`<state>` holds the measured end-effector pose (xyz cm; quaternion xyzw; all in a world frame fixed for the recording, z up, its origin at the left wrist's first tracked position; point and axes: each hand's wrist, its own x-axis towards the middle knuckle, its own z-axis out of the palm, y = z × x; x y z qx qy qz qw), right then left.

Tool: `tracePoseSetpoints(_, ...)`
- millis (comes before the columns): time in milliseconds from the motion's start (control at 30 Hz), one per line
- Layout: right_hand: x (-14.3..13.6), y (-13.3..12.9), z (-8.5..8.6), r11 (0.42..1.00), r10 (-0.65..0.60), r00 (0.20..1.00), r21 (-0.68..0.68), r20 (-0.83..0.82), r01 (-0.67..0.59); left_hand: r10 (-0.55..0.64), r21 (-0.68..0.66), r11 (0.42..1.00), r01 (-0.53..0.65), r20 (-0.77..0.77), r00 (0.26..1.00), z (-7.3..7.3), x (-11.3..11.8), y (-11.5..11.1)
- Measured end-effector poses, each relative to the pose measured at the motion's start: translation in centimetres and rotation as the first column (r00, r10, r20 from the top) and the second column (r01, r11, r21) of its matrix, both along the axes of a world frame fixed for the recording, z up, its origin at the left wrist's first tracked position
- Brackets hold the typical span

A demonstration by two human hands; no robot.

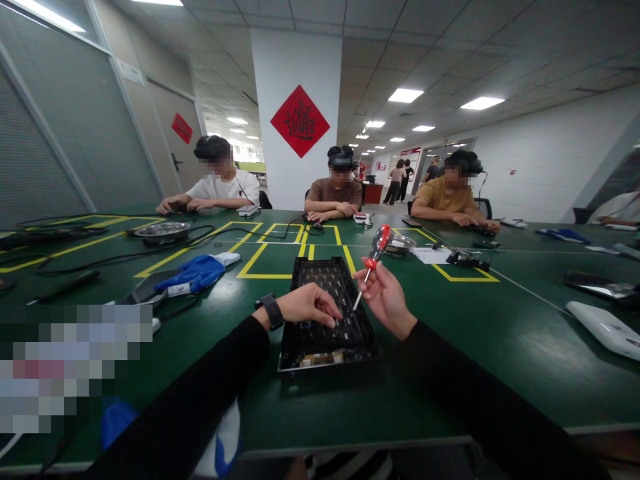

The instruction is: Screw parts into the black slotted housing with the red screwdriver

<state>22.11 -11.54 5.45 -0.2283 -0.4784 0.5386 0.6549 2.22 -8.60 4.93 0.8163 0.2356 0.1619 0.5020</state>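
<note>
An opened black rectangular casing [359,337] lies lengthwise before me on the green table, with rows of small parts inside and a gold-coloured strip at its near end. My right hand [387,300] holds a screwdriver [380,245] with a red and black handle. Its shaft points down to the left, and the tip is over the casing's right side; whether it touches is unclear. My left hand [313,305], with a dark watch on the wrist, is over the middle of the casing, fingers curled down and closed. Anything between those fingertips is too small to make out.
Blue-and-white gloves [197,272] lie left, near a metal bowl [163,231] and black cables. A second bowl [400,245], a paper [431,255] and black parts [469,259] lie beyond my right hand. A white device [605,330] sits far right. Several people sit across the table.
</note>
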Motion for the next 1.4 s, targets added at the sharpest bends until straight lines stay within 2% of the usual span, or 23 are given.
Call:
tracePoseSetpoints(67,1.2,1.2,-0.4,0.97,-0.242,0.962,0.039,0.13,0.239,0.034,0.02,0.999,-0.034,0.016,0.999,0.0,0.0,0.1)
tracePoseSetpoints(133,2.5,2.3,-1.0,0.895,-0.441,0.834,0.088,0.332,0.438,0.076,0.052,0.996,-0.079,0.049,0.996,0.0,0.1,0.2)
tracePoseSetpoints(167,3.0,2.8,-1.4,0.862,-0.489,0.744,0.119,0.455,0.493,0.098,0.068,0.992,-0.103,0.071,0.993,0.0,0.2,0.3)
tracePoseSetpoints(267,3.9,3.5,-2.8,0.839,-0.452,0.395,0.231,0.8,0.492,0.15,0.085,0.983,-0.163,0.138,0.979,0.1,0.2,0.5)
tracePoseSetpoints(333,3.9,3.4,-3.5,0.851,-0.397,0.176,0.289,0.901,0.438,0.18,0.081,0.977,-0.197,0.175,0.968,0.1,0.2,0.6)
tracePoseSetpoints(367,3.8,3.3,-3.7,0.854,-0.384,0.106,0.31,0.917,0.417,0.194,0.079,0.974,-0.212,0.191,0.962,0.2,0.2,0.6)
tracePoseSetpoints(400,3.6,3.0,-3.8,0.856,-0.376,0.064,0.32,0.924,0.406,0.205,0.079,0.971,-0.225,0.204,0.957,0.2,0.2,0.6)
tracePoseSetpoints(467,3.1,2.3,-3.5,0.852,-0.376,0.034,0.331,0.926,0.405,0.217,0.089,0.966,-0.241,0.223,0.95,0.2,0.3,0.7)
tracePoseSetpoints(533,2.4,1.4,-2.7,0.834,-0.448,0.001,0.417,0.894,0.362,0.216,0.1,0.964,-0.245,0.239,0.947,0.1,0.4,0.6)
tracePoseSetpoints(600,1.6,0.5,-1.6,0.792,-0.576,0.023,0.551,0.817,0.263,0.219,0.101,0.963,-0.252,0.256,0.941,0.1,0.5,0.6)
tracePoseSetpoints(667,0.7,-0.2,-0.7,0.754,-0.656,0.142,0.636,0.741,0.164,0.231,0.091,0.96,-0.265,0.275,0.933,0.1,0.6,0.5)
tracePoseSetpoints(767,-0.3,-0.8,-0.3,0.788,-0.57,0.401,0.616,0.717,0.018,0.257,0.071,0.954,-0.29,0.305,0.917,0.1,0.7,0.4)
tracePoseSetpoints(833,-0.7,-1.0,-0.7,0.826,-0.456,0.515,0.561,0.726,-0.06,0.265,0.065,0.952,-0.299,0.314,0.911,0.2,0.7,0.4)
tracePoseSetpoints(900,-0.8,-1.0,-1.1,0.858,-0.393,0.551,0.509,0.736,-0.068,0.271,0.067,0.949,-0.307,0.317,0.909,0.2,0.6,0.3)
tracePoseSetpoints(1000,-0.8,-0.9,-1.4,0.889,-0.368,0.552,0.458,0.748,-0.028,0.272,0.067,0.949,-0.309,0.326,0.905,0.3,0.7,0.2)
tracePoseSetpoints(1100,-1.0,-0.9,-1.5,0.905,-0.341,0.585,0.426,0.736,-0.008,0.257,0.055,0.955,-0.29,0.328,0.909,0.3,0.7,0.2)
tracePoseSetpoints(1400,-1.4,-0.5,-1.9,0.956,-0.151,0.717,0.285,0.681,-0.069,0.203,0.04,0.973,-0.228,0.318,0.926,0.4,0.7,0.1)
